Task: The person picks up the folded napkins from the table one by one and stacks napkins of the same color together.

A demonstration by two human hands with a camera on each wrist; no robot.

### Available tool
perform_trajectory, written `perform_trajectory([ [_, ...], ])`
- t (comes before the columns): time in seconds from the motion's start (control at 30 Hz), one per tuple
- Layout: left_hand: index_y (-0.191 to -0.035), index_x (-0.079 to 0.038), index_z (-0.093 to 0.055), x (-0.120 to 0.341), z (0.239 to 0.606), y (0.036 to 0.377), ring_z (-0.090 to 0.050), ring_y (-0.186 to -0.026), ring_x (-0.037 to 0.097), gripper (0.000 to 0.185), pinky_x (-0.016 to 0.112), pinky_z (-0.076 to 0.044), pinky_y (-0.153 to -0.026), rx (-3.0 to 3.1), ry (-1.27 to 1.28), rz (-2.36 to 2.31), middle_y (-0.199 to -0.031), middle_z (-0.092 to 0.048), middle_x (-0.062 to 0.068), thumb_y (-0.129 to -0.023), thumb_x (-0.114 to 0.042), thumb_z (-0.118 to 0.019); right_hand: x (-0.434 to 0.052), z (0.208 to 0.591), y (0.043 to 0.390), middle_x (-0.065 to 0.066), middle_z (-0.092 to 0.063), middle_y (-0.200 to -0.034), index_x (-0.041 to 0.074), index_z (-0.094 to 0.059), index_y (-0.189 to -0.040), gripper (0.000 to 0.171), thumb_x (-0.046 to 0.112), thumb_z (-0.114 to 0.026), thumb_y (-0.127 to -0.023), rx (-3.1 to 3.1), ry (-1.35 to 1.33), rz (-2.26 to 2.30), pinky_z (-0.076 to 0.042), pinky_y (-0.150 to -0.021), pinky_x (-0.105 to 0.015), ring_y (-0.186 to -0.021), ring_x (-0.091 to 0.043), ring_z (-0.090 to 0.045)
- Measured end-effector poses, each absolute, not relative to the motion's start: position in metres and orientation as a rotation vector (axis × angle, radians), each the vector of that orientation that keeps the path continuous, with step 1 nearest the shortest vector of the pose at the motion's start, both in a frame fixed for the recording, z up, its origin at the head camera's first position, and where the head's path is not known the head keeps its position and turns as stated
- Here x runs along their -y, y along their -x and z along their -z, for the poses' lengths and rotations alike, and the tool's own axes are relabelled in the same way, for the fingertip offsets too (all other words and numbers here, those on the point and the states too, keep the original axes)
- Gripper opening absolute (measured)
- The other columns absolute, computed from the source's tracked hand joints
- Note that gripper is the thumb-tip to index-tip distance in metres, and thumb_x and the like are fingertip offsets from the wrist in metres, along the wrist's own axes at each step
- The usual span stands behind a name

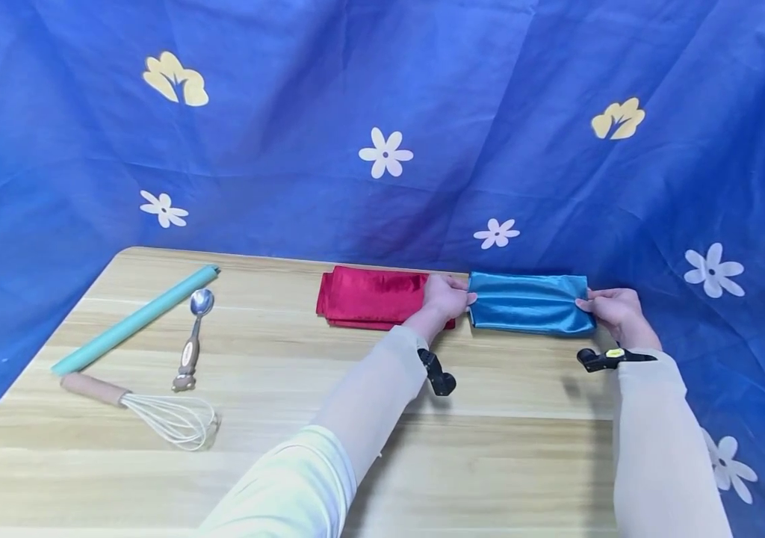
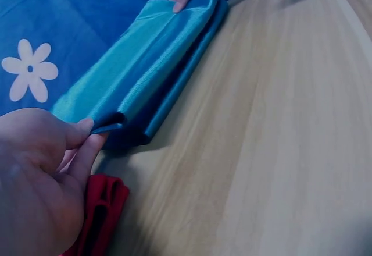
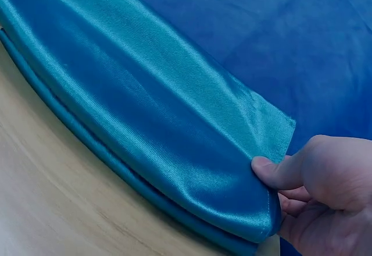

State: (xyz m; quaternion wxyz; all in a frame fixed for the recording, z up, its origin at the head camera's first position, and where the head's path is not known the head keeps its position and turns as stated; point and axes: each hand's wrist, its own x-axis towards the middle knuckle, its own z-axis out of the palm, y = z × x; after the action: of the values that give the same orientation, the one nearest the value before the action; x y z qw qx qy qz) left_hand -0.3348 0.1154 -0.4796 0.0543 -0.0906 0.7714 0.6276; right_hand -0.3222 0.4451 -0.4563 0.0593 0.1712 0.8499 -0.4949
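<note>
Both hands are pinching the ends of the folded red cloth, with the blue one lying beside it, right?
Not quite. The left hand and right hand pinch the folded blue cloth; the red cloth lies beside it, as the head view shows.

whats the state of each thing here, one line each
folded shiny teal satin cloth: folded, pinched at both ends
left hand: pinches cloth's left end
right hand: pinches cloth's right end
folded red satin cloth: folded, flat on table, untouched
wire whisk with wooden handle: lying on its side
metal spoon: lying flat

Glossy satin teal cloth [image 1: 529, 302] and red cloth [image 1: 369, 297] lie on matt wood-grain table [image 1: 503, 448].
</note>
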Motion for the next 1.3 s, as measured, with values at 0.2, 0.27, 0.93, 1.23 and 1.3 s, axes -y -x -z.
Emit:
perform_trajectory([
  [0.2,-0.098,-0.005,-0.081,-0.116,0.489,0.331,-0.073,-0.065,0.016,0.013,0.026,-0.056,-0.064,-2.359,0.265,-1.917,-0.081,-0.074,0.003,-0.089,-0.011,-0.088,-0.440,0.472,0.327,-0.023,-0.049,-0.153,-0.010,-0.051,-0.150,0.059,0.016,-0.073,-0.101,-2.616,-0.619,1.486,-0.043,-0.114,-0.037,-0.136,-0.026,-0.048],
  [0.27,-0.097,-0.003,-0.081,-0.115,0.490,0.330,-0.075,-0.068,0.016,0.013,0.026,-0.058,-0.065,-2.350,0.240,-1.936,-0.080,-0.076,0.005,-0.090,-0.011,-0.087,-0.438,0.475,0.328,-0.023,-0.049,-0.153,-0.010,-0.052,-0.150,0.059,0.015,-0.073,-0.101,-2.617,-0.650,1.499,-0.042,-0.115,-0.040,-0.137,-0.028,-0.047],
  [0.93,-0.121,-0.006,-0.080,-0.106,0.491,0.327,-0.076,-0.104,0.020,0.026,0.031,-0.059,-0.091,-2.232,0.034,-1.961,-0.104,-0.080,0.009,-0.095,-0.010,-0.082,-0.443,0.476,0.325,-0.029,-0.049,-0.154,-0.011,-0.056,-0.145,0.058,0.027,-0.071,-0.103,-2.758,-0.565,1.395,-0.036,-0.119,-0.050,-0.142,-0.039,-0.042],
  [1.23,-0.113,-0.003,-0.081,-0.105,0.494,0.324,-0.077,-0.100,0.020,0.021,0.032,-0.059,-0.093,-2.334,-0.007,-1.899,-0.099,-0.081,0.008,-0.095,-0.013,-0.082,-0.441,0.478,0.323,-0.025,-0.048,-0.156,-0.007,-0.056,-0.147,0.060,0.028,-0.074,-0.101,-2.705,-0.655,1.448,-0.033,-0.121,-0.048,-0.145,-0.037,-0.041],
  [1.3,-0.112,-0.003,-0.081,-0.105,0.495,0.325,-0.077,-0.098,0.019,0.019,0.031,-0.059,-0.090,-2.332,-0.004,-1.912,-0.098,-0.081,0.008,-0.095,-0.012,-0.082,-0.442,0.478,0.323,-0.027,-0.048,-0.155,-0.009,-0.057,-0.146,0.060,0.028,-0.074,-0.102,-2.740,-0.617,1.426,-0.036,-0.119,-0.049,-0.142,-0.037,-0.043],
])
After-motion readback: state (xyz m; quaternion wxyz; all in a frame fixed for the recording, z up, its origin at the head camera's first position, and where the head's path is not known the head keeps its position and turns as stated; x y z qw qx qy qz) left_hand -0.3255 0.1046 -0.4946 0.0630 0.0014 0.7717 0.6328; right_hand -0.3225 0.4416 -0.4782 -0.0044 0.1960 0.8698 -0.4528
